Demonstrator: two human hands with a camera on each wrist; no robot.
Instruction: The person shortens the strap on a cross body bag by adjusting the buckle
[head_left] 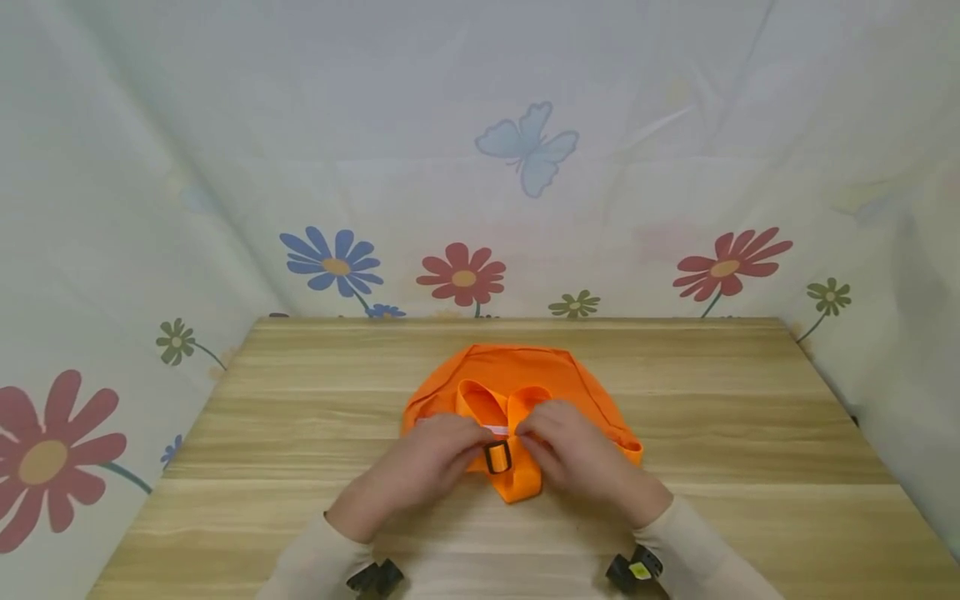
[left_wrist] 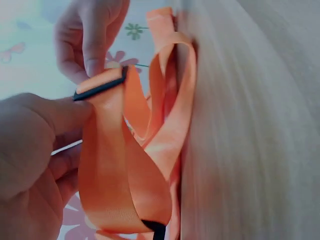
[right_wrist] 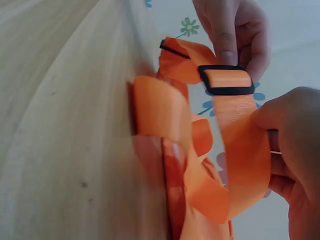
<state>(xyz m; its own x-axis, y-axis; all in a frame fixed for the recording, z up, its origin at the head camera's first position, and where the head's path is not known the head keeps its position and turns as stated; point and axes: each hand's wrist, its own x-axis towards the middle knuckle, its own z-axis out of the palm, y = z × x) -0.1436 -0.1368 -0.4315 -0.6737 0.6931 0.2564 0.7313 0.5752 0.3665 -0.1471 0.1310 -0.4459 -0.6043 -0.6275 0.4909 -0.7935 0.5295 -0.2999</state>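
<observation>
An orange backpack (head_left: 592,392) lies on the wooden table (head_left: 720,467), its straps facing up. A black slide buckle (head_left: 498,457) is threaded on an orange webbing strap (right_wrist: 245,145), raised over the bag. My left hand (head_left: 427,458) pinches the buckle at its edge, thumb on the near side as the right wrist view shows. Opposite it, my right hand (head_left: 585,458) pinches the strap beside the buckle between thumb and fingers. The strap hangs in a loop below the hands. Another black fitting (left_wrist: 155,227) shows lower on the webbing in the left wrist view.
Behind the table hangs a pale cloth (head_left: 360,125) printed with flowers and a butterfly. It also runs along the left and right sides. Black wrist cameras (head_left: 633,571) are worn at both cuffs, close over the front of the table.
</observation>
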